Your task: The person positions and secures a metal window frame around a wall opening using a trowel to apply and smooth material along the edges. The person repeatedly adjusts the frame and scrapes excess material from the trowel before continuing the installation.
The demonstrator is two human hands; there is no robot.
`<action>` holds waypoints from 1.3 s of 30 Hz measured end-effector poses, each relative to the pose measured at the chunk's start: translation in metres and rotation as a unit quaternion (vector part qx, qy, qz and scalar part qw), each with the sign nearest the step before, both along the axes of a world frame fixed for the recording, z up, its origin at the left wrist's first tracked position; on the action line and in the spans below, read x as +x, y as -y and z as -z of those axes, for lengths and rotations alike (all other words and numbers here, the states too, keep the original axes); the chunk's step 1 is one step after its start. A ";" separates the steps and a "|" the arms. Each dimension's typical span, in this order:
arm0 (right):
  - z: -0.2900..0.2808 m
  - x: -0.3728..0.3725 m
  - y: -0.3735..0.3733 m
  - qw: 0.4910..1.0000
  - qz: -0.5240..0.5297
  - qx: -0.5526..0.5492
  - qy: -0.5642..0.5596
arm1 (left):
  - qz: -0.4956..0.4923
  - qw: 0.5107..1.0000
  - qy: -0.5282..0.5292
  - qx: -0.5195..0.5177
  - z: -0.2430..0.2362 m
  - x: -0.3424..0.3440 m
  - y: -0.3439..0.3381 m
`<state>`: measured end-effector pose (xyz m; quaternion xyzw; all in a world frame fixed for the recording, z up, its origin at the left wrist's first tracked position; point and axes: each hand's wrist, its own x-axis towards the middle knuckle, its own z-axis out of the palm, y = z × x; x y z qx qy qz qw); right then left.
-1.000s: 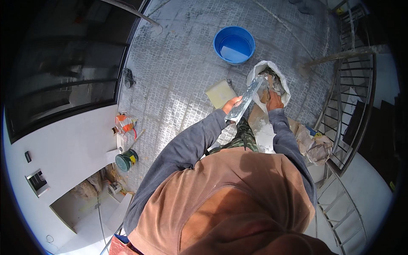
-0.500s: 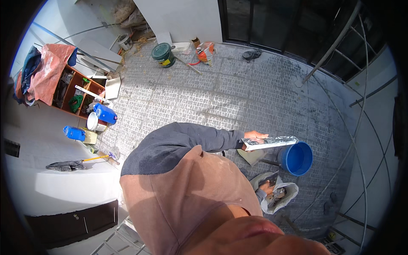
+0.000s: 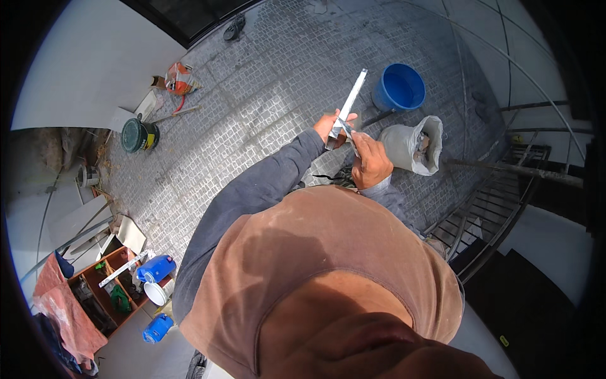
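Note:
In my left hand (image 3: 328,126) is a long, narrow metal mud pan (image 3: 354,95), held out in front of me and pointing away, with whitish smears on it. My right hand (image 3: 372,161) grips a putty knife (image 3: 346,127), its blade at the near end of the pan, close to my left fingers. From this angle I cannot tell what lies inside the pan. To the right of my hands stands an open white sack (image 3: 399,144) with rubble-like scraps in its mouth. Beyond it is a blue bucket (image 3: 400,87).
A dark green bucket (image 3: 139,136) and an orange-and-white bag (image 3: 182,79) stand far left on the paved floor (image 3: 252,101). A wooden shelf box (image 3: 104,287), blue jugs (image 3: 156,268) and a white bucket (image 3: 156,292) lie near left. Metal scaffolding (image 3: 486,202) rises at right.
My right hand has come out of the white sack and now holds the putty knife against the pan. The pan has tilted and points farther away. My view has turned to the right.

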<state>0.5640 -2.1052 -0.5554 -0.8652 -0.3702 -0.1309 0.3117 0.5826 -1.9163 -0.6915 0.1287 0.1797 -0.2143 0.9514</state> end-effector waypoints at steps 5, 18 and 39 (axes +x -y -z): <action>0.010 0.031 0.079 0.985 0.151 -0.076 0.024 | 0.129 0.977 -0.046 0.162 0.016 0.081 0.114; 0.216 0.221 0.314 0.930 0.328 -0.138 -0.098 | 0.363 0.886 -0.035 0.286 0.054 0.183 0.259; 0.330 0.266 0.361 0.841 0.398 -0.118 -0.347 | 0.374 0.865 -0.032 0.331 0.048 0.188 0.188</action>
